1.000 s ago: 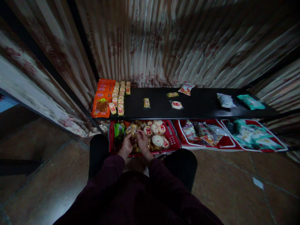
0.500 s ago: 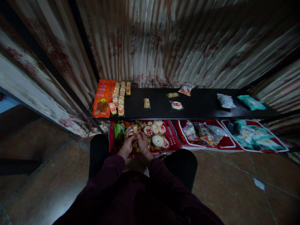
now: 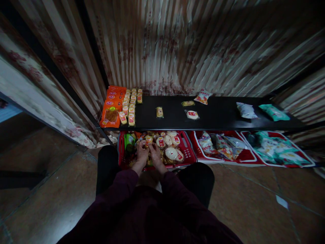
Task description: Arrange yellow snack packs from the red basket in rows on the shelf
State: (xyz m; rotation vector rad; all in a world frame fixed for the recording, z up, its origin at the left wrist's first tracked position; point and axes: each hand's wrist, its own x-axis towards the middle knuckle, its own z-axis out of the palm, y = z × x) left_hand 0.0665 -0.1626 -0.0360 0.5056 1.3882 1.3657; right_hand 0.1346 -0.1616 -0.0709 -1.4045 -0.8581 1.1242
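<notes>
- Observed both hands at work over left basket (image 3: 188,149), low in front of shelf (image 3: 172,122).
- Saw left hand (image 3: 142,152) with fingers curled, pinching packet (image 3: 148,140) at its left side.
- Saw right hand (image 3: 155,153) close beside left, fingers bent, pinching same packet from its right side; could not make out exact thumb positions in dim light.
- Located packet between fingertips of both hands, above contents of left basket, red-and-yellow label up.
- Noted around hands in left basket: green packet (image 3: 129,141) at left end, round crackers (image 3: 171,153) in clear wrap right of right hand.
- Logged at left end of shelf: orange bags (image 3: 111,105), overlapping front to back; just beside, small packets (image 3: 131,108) in rows.
- Recorded farther right on shelf: lone packet (image 3: 159,112), flat packet (image 3: 188,103), wrapped cracker (image 3: 192,115), red-white bag (image 3: 203,97) near back edge.
- Found white bag (image 3: 246,110) and teal bag (image 3: 275,112) near right end, slightly apart.
- Marked middle basket (image 3: 244,156) with printed bags inside, right basket (image 3: 286,165) with teal-and-white bags inside.
- Noted striped, flowered curtain (image 3: 162,44) behind shelf; white scrap (image 3: 281,201) on tiled floor (image 3: 241,196).
</notes>
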